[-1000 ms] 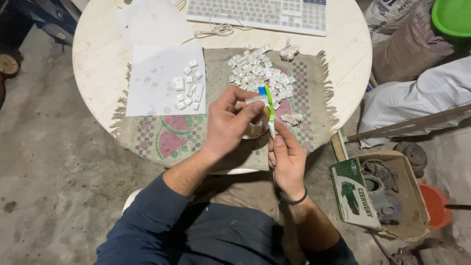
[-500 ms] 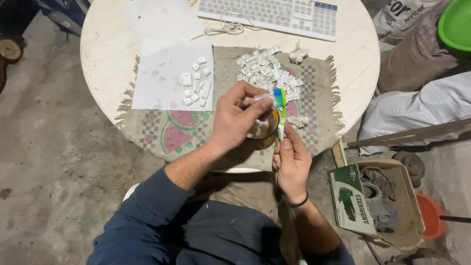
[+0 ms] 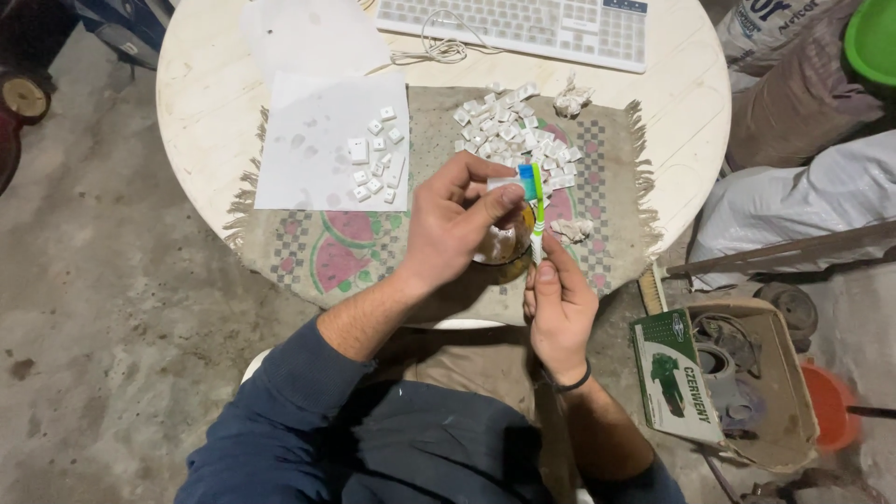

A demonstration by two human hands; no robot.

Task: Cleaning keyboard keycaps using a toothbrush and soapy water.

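Note:
My left hand (image 3: 453, 224) pinches a small white keycap (image 3: 501, 185) between thumb and fingers, above the patterned mat (image 3: 308, 247). My right hand (image 3: 560, 303) holds a green and white toothbrush (image 3: 537, 215) upright by its handle, the blue-bristled head touching the keycap. Beneath my hands sits a small round bowl (image 3: 497, 250), mostly hidden. A pile of several white keycaps (image 3: 509, 131) lies on the mat beyond my hands. More keycaps (image 3: 373, 159) rest on a white paper sheet (image 3: 308, 149) to the left.
A white keyboard (image 3: 523, 23) with a coiled cable lies at the far edge of the round white table (image 3: 201, 84). Crumpled tissue bits (image 3: 571, 96) lie on the mat. At the right stand a cardboard box (image 3: 737, 383) of parts, an orange bowl, sacks and a green tub.
The view has shifted slightly, so table and hands sit lower and further right in frame. Both hands keep the same grip, the brush still against the keycap.

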